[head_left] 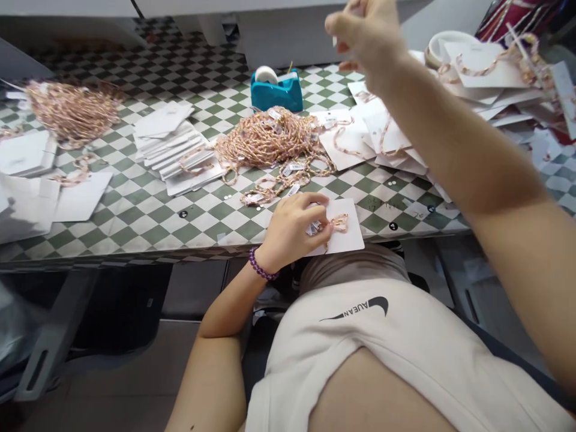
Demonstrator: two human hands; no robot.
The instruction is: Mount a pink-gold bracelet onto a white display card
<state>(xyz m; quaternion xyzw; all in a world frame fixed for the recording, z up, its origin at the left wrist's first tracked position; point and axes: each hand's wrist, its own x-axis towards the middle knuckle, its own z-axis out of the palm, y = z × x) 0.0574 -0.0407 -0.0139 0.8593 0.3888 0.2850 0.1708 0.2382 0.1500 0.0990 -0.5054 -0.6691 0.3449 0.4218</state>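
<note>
Strand (pixel 341 222) sticks out past left fingers (pixel 318 214), on white card (pixel 353 239).

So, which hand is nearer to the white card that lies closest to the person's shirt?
Left. The left hand is right at the white card, partly covering it; the right hand is raised, well away from it.

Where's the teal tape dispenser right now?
In the head view, the dispenser sits upper centre, just behind the central strand pile, left of the raised right hand.
</note>
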